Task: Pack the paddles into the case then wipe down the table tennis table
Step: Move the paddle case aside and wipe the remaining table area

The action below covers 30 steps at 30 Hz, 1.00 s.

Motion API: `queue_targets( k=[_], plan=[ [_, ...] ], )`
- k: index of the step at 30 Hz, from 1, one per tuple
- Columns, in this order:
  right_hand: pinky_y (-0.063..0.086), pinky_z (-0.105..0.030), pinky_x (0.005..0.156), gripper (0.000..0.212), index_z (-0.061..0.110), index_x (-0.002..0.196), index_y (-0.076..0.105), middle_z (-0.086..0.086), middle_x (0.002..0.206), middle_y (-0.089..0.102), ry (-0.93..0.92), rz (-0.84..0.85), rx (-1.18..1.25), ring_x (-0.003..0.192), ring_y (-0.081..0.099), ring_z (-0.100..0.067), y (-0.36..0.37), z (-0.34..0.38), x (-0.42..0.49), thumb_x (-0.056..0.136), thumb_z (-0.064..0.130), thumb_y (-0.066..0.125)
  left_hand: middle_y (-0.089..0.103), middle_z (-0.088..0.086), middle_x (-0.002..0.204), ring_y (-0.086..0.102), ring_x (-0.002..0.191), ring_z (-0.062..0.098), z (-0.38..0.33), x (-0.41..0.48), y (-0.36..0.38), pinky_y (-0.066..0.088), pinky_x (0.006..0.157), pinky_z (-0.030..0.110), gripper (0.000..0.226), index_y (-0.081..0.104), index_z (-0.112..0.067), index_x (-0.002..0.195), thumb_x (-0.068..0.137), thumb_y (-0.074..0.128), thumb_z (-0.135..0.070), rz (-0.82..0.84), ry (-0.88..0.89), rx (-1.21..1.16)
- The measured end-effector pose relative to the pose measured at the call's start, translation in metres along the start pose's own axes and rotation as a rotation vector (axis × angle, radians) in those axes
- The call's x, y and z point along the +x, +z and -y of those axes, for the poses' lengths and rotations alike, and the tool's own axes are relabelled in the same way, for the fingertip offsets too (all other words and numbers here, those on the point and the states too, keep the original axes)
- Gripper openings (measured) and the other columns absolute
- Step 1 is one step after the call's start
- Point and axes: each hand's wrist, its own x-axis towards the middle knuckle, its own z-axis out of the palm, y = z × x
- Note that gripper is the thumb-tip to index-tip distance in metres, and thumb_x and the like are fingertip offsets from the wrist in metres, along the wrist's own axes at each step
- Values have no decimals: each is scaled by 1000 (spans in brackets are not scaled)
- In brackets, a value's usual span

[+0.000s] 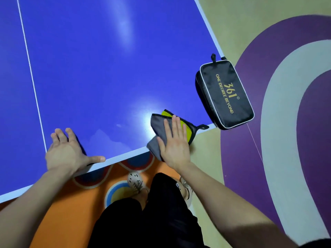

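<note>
Status: packing looked done, wiping under way.

No paddles showed anywhere on the table (107,68). The case (224,93) lay shut at the near right corner, logo side up, partly overhanging that corner. We judged the paddles were inside, but we couldn't see in, so unconfirmed. The zip was too small to check, and no gap showed along the visible side.

Wipe: our right hand (174,140) lay flat, fingers straight, pressing the cloth (157,126) onto the near edge, left of the case and not touching it. The cloth was folded, grey outside and yellow inside, and part of it drooped over the near edge. Its loop pointed toward the case.

Our left hand (66,153) was open too, palm down at the near edge, thumb along the white border, holding nothing. Bracing, we guessed.

Left to do: faint smears (107,136) showed between the hands. The rest of the top, toward the far edge and across the centre line (30,72), gave no sign either way of being wiped. We rated most of the wipe as open. The case would need lifting to reach the corner under it.
</note>
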Motion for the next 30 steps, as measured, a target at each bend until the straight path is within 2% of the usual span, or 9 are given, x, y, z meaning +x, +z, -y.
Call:
queue_targets(
  k=[6,10,14,16,18,20,22,26,30],
  plan=[
    [16,-65,132,76,7,173,20,-25,180,6,480,-120,73,169,3,-39,-10,-22,32,114,55,27,13,23,175,12,164,38,-2,1,-2,55,100,58,181,5,-5,167,29,44,-115,7,-12,12],
    [-1,-60,136,77,17,176,11,-20,181,-5,46,23,87,169,-12,-34,-10,68,-9,114,62,22,12,23,176,13,164,39,-3,2,-5,55,102,56,183,4,-4,168,28,42,-116,-12,-1,8],
    [14,-57,135,72,28,175,20,-8,183,5,-412,49,53,170,0,-25,-13,18,23,114,63,34,10,20,177,15,165,35,3,-3,-6,53,107,49,183,1,-8,170,29,34,-120,-45,-1,15],
    [20,-56,133,70,31,174,25,-5,183,12,-420,37,18,170,8,-23,-18,-16,66,112,63,37,6,19,178,13,165,34,4,-7,-5,50,110,47,179,-1,-9,170,34,33,-120,-61,13,9],
    [18,-57,133,74,29,174,25,-6,183,12,-201,8,22,169,10,-26,-23,-17,117,110,66,32,2,18,179,9,166,33,4,-11,-5,48,114,46,176,-3,-11,171,37,34,-119,-76,19,-7],
    [11,-60,134,80,24,174,23,-10,183,6,30,-10,58,170,5,-29,-25,19,151,108,69,24,0,15,179,7,166,30,6,-13,-9,49,113,45,174,-3,-14,171,39,42,-117,-73,24,-50],
    [7,-64,133,82,20,174,23,-14,183,4,66,-47,95,170,1,-30,-20,72,149,108,69,25,3,9,180,11,166,26,15,-14,-15,51,108,45,167,4,-21,172,42,59,-110,-63,45,-124],
    [7,-62,134,81,22,175,20,-12,183,0,-480,41,40,170,-5,-27,-5,164,49,109,69,34,16,-2,179,23,162,21,48,-7,-19,47,113,50,147,22,-29,170,51,90,-81,-80,143,-287],
    [16,-58,134,72,27,173,28,-5,183,10,-769,47,92,170,4,-23,-2,114,45,112,59,46,28,-4,173,29,158,21,74,-14,-14,51,110,49,132,30,-28,167,59,97,-63,-164,144,-326]
  ],
)
